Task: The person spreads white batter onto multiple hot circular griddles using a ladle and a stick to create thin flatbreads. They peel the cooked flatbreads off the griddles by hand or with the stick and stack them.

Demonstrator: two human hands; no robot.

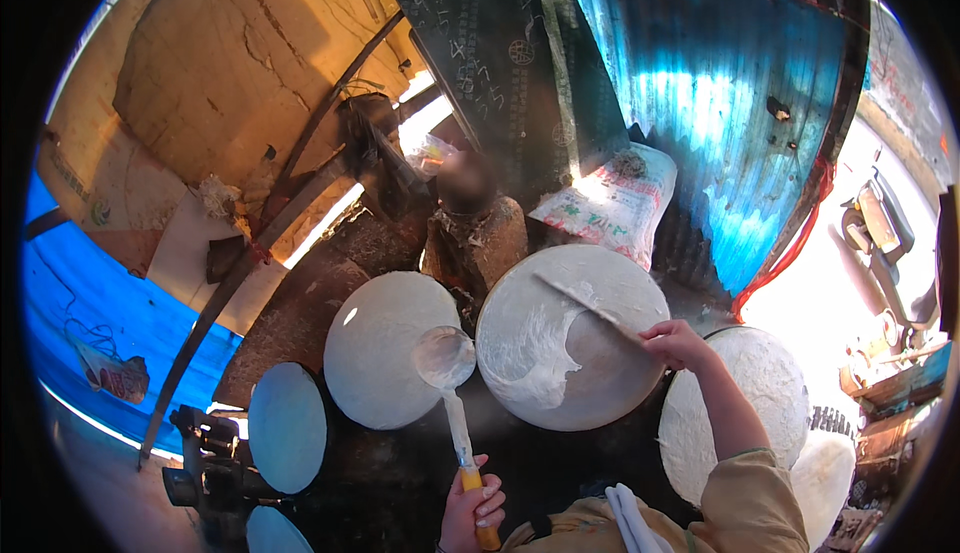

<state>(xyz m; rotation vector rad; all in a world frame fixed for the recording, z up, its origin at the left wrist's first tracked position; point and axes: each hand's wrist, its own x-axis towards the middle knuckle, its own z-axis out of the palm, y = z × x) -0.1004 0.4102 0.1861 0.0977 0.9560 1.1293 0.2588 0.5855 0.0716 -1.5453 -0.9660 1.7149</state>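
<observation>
Gripped in right hand (678,343): thin stick (590,308), slanting up-left across centre round griddle (572,338); closed left hand (472,515), lower centre, around ladle (445,358), pointing upward.

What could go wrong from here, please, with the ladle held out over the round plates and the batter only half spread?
The ladle, held by the left hand at the far end of its handle, could tip or drip between the plates. The right hand spreads batter with a thin stick over the middle plate, where the wrist might touch a possibly hot surface.
</observation>
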